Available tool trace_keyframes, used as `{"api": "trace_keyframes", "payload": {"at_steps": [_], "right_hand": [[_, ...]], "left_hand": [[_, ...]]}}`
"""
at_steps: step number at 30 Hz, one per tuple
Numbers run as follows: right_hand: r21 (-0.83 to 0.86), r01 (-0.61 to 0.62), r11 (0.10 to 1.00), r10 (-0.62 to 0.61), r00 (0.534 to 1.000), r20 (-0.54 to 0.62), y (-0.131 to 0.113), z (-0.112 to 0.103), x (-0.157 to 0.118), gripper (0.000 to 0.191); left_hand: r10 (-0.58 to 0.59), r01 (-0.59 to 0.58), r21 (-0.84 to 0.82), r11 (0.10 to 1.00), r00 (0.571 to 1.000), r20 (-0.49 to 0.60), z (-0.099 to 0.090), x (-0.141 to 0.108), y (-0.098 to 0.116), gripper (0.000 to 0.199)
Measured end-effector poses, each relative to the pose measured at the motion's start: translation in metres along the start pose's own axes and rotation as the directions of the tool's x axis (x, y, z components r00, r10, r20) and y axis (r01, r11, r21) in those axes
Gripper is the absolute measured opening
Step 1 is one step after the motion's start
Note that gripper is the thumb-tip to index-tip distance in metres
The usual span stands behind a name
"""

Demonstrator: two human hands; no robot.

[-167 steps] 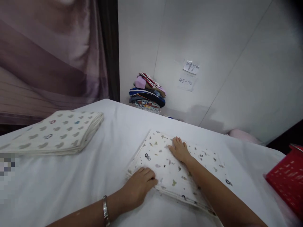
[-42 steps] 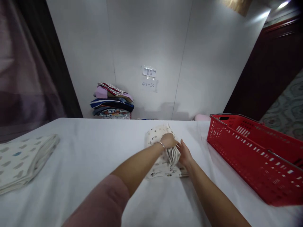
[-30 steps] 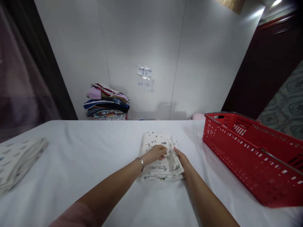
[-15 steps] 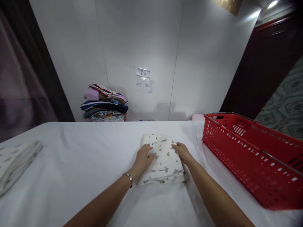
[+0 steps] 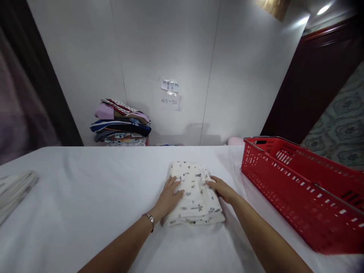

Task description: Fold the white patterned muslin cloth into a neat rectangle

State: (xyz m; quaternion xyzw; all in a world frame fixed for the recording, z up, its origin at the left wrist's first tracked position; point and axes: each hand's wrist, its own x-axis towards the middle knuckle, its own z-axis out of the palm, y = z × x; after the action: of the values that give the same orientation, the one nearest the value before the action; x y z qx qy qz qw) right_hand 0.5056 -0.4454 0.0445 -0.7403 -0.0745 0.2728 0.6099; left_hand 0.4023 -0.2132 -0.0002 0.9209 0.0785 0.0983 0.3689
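One folded, patterned cloth (image 5: 193,197) lay flat on the white-covered table (image 5: 99,189), its long axis running from the near side toward the wall (image 5: 247,57). My left hand (image 5: 170,197) was open, fingers spread over the cloth's left edge; my right hand (image 5: 223,188), also open with fingers loosely bent, touched its right edge, near the red basket (image 5: 284,185).
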Motion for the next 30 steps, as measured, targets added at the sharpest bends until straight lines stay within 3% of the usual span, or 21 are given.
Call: {"api": "trace_keyframes", "payload": {"at_steps": [3, 12, 16, 21, 26, 30], "right_hand": [[0.037, -0.009, 0.999, 0.006, 0.997, 0.073, -0.002, -0.001, -0.017, 0.09], [0.002, 0.019, 1.0, -0.019, 0.973, 0.23, 0.009, -0.002, -0.049, 0.093], [-0.206, 0.002, 0.978, 0.019, 0.995, 0.097, -0.001, -0.004, -0.034, 0.094], [-0.306, -0.018, 0.952, -0.021, 0.992, -0.122, -0.01, -0.001, 0.021, 0.091], [-0.384, 0.037, 0.923, -0.134, 0.964, -0.23, -0.012, 0.008, 0.069, 0.086], [-0.471, 0.055, 0.88, -0.229, 0.919, -0.322, -0.007, 0.009, 0.082, 0.075]], "left_hand": [[-0.001, 0.001, 0.003, 1.0, 1.0, 0.015, 0.0, -0.001, 0.001, 0.047], [0.008, -0.009, 0.012, 1.0, 0.999, 0.036, -0.002, -0.004, 0.009, 0.046], [0.013, -0.013, 0.003, 1.0, 0.999, 0.039, -0.002, -0.005, 0.011, 0.047], [0.026, -0.026, 0.016, 1.0, 0.999, 0.03, -0.001, -0.007, 0.01, 0.045], [0.018, -0.018, 0.009, 1.0, 0.999, 0.031, -0.002, -0.008, 0.01, 0.044], [0.01, -0.01, -0.018, 1.0, 1.0, 0.012, -0.003, -0.008, 0.01, 0.043]]}}
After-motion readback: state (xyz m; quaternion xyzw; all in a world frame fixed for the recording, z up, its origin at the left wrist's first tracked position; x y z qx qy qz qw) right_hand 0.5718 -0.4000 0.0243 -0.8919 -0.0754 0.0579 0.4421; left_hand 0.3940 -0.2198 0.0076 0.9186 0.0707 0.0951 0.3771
